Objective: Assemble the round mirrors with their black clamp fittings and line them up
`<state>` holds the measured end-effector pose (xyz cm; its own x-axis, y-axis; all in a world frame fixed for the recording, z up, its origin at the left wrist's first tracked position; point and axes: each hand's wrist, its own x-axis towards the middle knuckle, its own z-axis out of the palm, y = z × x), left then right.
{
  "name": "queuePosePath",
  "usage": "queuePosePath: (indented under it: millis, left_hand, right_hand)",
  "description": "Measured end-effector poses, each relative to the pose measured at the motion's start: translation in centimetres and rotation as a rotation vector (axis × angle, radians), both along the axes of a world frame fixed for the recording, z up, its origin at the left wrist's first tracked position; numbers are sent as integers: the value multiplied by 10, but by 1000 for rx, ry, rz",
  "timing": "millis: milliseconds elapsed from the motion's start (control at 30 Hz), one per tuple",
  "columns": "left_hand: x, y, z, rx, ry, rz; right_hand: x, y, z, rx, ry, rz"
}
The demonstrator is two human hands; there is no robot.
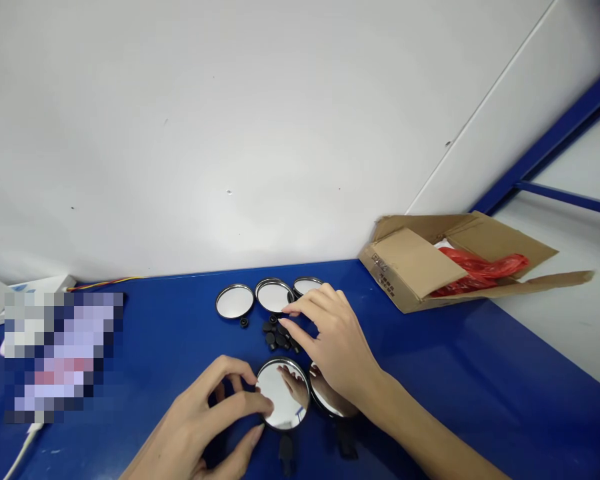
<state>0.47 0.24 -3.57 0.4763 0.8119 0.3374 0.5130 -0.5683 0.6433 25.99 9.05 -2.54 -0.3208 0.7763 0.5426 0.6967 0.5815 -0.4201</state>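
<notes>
My left hand [215, 410] grips the left edge of a round black-rimmed mirror [286, 393], with a fingertip on its glass. A black stem [287, 453] sticks out below this mirror. My right hand [333, 337] reaches over a second round mirror [330, 393] and partly hides it. Its thumb and index finger are pinched close together above a heap of small black knobs [279, 337]; what lies between the fingertips is too small to make out. Behind stand out three more round mirrors, at left [235, 302], middle [273, 297] and right [307, 287].
On the blue table [180, 320], an open cardboard box [405, 267] with a red plastic bag [475, 267] stands at the back right. A blurred-out phone-like device [70, 353] with a white cable [23, 450] lies at left. A white wall [205, 133] rises behind.
</notes>
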Motion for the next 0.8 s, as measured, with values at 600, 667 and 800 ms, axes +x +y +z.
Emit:
queuePosePath:
  millis: [600, 667, 800]
  left_hand:
    - [-3, 0, 2, -30, -2, -27]
    - [-2, 0, 2, -41, -6, -24]
    - [-2, 1, 2, -48, -38, -31]
  right_hand:
    - [6, 22, 16, 64, -408, 93]
    - [7, 25, 17, 81, -432, 106]
    - [7, 33, 17, 138, -467, 136]
